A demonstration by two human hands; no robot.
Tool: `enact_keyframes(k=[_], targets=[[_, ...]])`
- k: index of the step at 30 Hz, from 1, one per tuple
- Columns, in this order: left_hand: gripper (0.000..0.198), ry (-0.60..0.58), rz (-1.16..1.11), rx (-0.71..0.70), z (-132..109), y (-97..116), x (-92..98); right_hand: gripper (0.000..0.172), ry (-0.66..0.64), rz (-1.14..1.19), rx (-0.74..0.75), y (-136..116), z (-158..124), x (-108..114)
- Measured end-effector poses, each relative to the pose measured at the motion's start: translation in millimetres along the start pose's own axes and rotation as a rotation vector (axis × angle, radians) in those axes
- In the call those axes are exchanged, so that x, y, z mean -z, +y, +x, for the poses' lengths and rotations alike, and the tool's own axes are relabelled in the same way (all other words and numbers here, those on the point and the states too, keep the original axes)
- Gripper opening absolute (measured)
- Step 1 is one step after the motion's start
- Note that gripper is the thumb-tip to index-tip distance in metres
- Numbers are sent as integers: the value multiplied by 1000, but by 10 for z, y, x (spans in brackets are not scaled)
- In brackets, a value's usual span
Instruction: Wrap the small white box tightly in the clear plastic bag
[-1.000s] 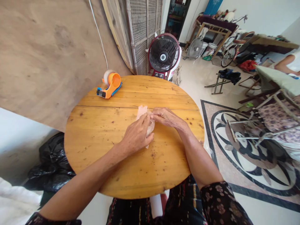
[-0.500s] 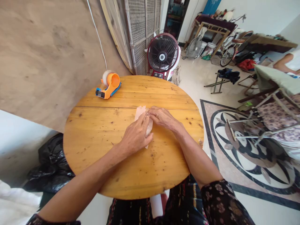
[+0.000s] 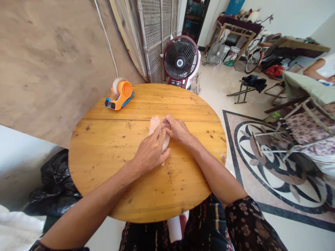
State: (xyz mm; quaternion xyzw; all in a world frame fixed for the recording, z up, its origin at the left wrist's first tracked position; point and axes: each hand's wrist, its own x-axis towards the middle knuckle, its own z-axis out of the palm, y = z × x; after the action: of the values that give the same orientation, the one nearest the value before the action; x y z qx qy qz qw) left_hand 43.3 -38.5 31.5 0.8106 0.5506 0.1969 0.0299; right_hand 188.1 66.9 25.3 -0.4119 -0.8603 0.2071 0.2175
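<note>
A small pale pink packet (image 3: 154,124) in a crinkled, partly see-through wrapping lies on the round wooden table (image 3: 104,146). What is inside cannot be made out. My left hand (image 3: 149,149) lies over its middle, fingers closed around it and pressing it down, so most of it is hidden. At the packet's upper right, my right hand (image 3: 178,130) pinches the wrapping between bent fingers and thumb, close to my left fingertips. An orange tape dispenser (image 3: 124,94) with a roll of clear tape stands at the table's far left edge.
A dark red fan (image 3: 180,62) stands just behind the table. Wooden board (image 3: 65,52) leans along the left, with black plastic bags (image 3: 56,181) below it. To the right are a small folding stool (image 3: 246,91), a flowered chair (image 3: 309,130) and another person's arm (image 3: 312,69).
My right hand has shifted slightly up and left, its fingers lifting at the packet's upper edge. My left hand stays pressed on the packet. The whole view has drifted a little.
</note>
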Motion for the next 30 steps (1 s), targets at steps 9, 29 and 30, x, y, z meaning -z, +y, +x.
enact_keyframes(k=[9,29,30], targets=[[35,90,-6,-23,-56,15,-4,11,106,305,-147,173,80,-161],[7,158,43,-63,-70,4,-68,12,125,630,-236,313,83,-253],[7,162,42,-60,-71,4,-67,12,112,651,-224,314,79,-242]])
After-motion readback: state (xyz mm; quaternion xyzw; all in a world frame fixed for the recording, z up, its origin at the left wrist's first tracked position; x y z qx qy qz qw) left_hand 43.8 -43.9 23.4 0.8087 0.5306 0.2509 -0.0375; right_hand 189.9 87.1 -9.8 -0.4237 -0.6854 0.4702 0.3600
